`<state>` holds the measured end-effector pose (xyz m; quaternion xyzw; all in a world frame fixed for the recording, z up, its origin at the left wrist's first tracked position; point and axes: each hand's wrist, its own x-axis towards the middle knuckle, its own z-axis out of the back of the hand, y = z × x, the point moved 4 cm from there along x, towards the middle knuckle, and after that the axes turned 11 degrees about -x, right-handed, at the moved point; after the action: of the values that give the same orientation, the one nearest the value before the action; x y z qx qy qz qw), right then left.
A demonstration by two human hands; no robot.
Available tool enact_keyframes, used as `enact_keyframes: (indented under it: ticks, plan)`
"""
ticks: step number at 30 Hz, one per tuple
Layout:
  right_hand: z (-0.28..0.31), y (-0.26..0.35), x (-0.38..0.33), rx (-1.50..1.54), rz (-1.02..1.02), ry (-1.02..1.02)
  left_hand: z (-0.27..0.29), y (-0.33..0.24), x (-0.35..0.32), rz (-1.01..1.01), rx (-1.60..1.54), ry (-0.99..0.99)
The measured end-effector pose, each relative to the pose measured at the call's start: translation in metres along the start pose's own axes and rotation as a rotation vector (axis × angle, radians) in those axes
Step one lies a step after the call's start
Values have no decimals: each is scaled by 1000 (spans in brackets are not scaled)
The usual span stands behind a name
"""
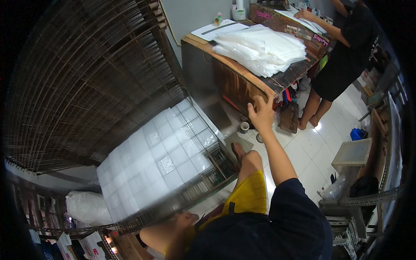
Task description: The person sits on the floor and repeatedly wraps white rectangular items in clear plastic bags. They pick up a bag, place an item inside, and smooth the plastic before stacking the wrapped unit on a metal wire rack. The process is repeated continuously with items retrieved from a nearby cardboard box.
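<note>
My right hand (262, 114) reaches forward over the floor with thumb and fingers apart, holding nothing, by the near corner of a wooden workbench (242, 67). In the picture its fingertips overlap the bench corner; whether they touch it I cannot tell. My left hand (185, 219) is low beside my thigh, near the edge of a wire drying rack (203, 188); its fingers are blurred and partly hidden. Rows of translucent white plastic bags (147, 156), some with a white print, lie on the rack. Raised wire shelves (91, 73) lean above them at the left.
A heap of clear-white plastic bags (264, 48) lies on the workbench. At its far end a person in black (346, 56) works over a white sheet (299, 19). A small can (244, 127) stands on the tiled floor. A pale box-like frame (352, 152) is at the right.
</note>
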<state>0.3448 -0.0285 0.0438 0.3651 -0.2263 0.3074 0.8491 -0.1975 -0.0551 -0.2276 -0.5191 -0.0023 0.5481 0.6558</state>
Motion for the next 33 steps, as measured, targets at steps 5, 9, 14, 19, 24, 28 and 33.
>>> enact_keyframes:
  ticks: [5,9,14,19,24,28,33]
  plan:
    - [3,-31,74,598,-124,64,5,6,-3,-9,8,-63]
    - [20,-64,152,1135,-435,-53,6,-9,-9,-8,2,-92]
    - [-2,-128,237,1553,-669,-139,7,-16,-11,-87,25,-147]
    - [-40,-120,252,1763,-945,-69,10,-24,-47,3,-234,-257]
    - [-59,-259,342,1619,-566,116,10,-66,-10,-108,-186,-43]
    - [-61,-147,278,1581,-634,287,-5,-131,-22,-300,-317,-180]
    - [69,-17,195,1599,-126,390,-10,-295,-18,-534,-709,306]
